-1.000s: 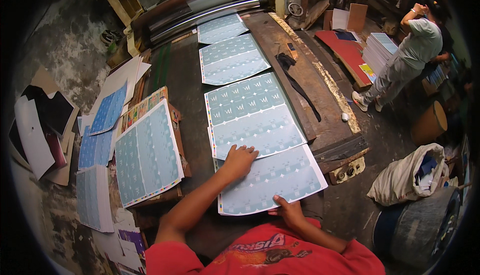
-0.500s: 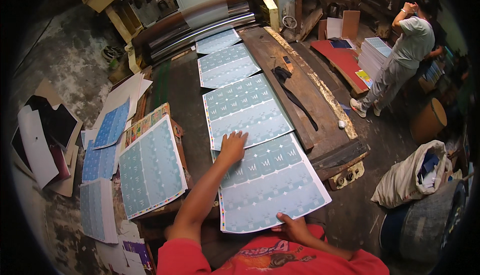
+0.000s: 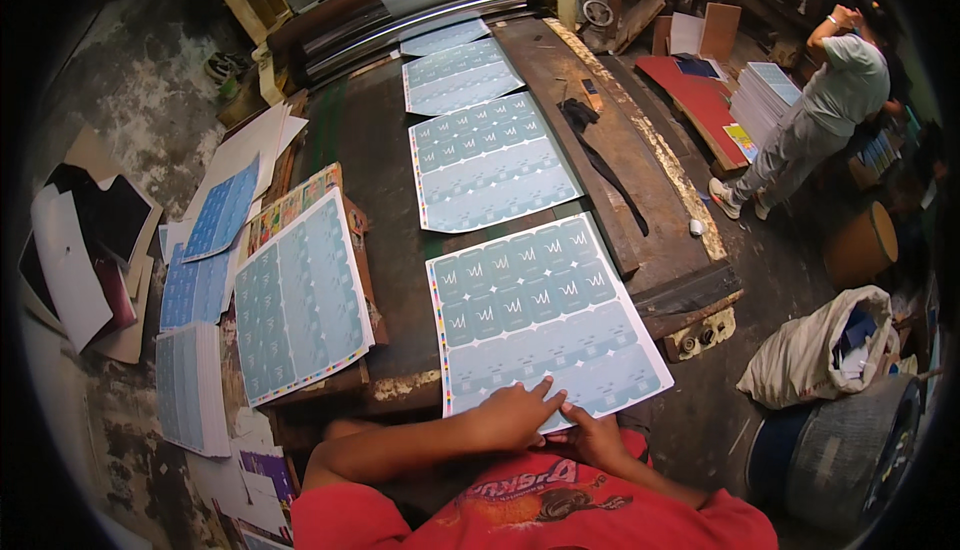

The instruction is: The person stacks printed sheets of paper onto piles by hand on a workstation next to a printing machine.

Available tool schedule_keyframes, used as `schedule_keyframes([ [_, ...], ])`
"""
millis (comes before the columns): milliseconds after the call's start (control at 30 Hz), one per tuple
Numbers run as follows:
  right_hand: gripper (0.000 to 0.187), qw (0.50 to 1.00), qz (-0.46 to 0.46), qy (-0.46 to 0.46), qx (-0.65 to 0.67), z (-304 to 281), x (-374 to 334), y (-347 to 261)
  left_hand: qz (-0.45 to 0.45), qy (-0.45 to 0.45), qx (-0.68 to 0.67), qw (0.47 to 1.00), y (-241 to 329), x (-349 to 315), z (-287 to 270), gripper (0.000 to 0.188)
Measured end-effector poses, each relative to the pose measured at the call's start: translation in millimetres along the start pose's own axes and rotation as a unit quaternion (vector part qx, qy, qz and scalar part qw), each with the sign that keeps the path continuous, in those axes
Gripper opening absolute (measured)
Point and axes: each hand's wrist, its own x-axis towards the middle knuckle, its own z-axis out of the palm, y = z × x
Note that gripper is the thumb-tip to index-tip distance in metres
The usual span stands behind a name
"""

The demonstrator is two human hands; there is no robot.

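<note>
A printed sheet (image 3: pixel 535 315) in pale green and blue lies at the near end of the machine bed, its near edge reaching over my lap. My left hand (image 3: pixel 522 416) rests on top of that edge, fingers stretched over the print. Beside it my right hand (image 3: pixel 596 434) grips the same edge, thumb on top and the other fingers hidden below. Farther up the bed lie more such sheets, the nearest being a second printed sheet (image 3: pixel 490 165), separated from mine by a strip of dark bed.
Steel rollers (image 3: pixel 420 25) cross the bed's far end. At left are a tilted stack of printed sheets (image 3: pixel 305 300) and another paper stack (image 3: pixel 190 390). A black strap (image 3: pixel 610 175) lies on the right-hand board. Right stand a person (image 3: pixel 840 90) and a white sack (image 3: pixel 820 350).
My left hand has come back from the seam between two sheets to the near edge, beside my right hand. A gap now shows between the near sheet and the one beyond.
</note>
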Motion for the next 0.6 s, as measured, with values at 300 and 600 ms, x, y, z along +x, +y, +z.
schedule_keyframes([
  [300, 0.045, 0.993, 0.005, -0.106, -0.047, -12, 29, -1, 0.103, 0.053, -0.073, 0.991, -57, 15, 1, 0.051],
  [600, 0.037, 0.998, -0.03, 0.024, -0.053, -23, 92, 8, -0.005, 0.327, 0.065, 0.943, -37, -11, -27, 0.047],
])
